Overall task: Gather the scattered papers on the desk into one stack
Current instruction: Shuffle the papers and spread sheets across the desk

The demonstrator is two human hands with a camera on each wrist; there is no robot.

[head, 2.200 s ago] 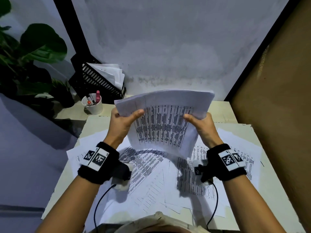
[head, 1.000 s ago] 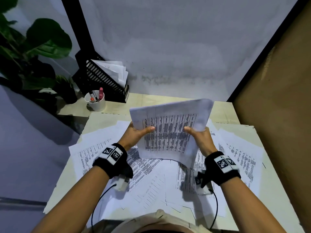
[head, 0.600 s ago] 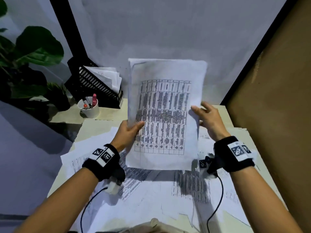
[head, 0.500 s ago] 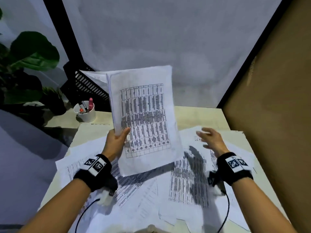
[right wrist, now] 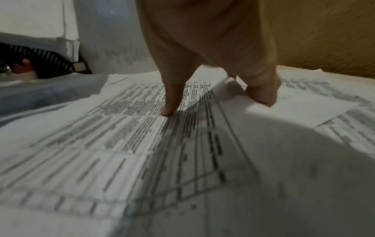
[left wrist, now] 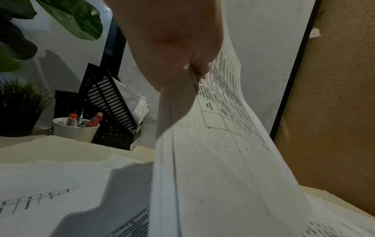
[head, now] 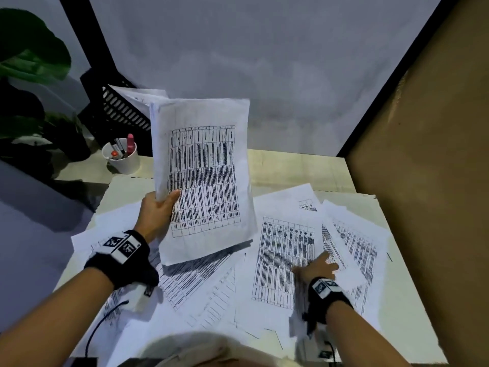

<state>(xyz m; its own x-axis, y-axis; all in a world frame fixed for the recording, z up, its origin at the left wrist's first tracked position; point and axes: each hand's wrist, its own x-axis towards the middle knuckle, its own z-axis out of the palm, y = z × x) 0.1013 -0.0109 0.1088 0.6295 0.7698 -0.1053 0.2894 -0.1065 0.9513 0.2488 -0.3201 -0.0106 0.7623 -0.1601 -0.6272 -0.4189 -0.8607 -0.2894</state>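
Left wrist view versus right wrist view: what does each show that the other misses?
Only the left wrist view shows the left hand pinching the gathered stack of printed white sheets, and the green plant leaf. Only the right wrist view shows the right hand with fingertips on the loose printed papers. Both show the black slotted file holder and the white pen cup.

black wristbands (head: pixel 124 256), checkered white tags
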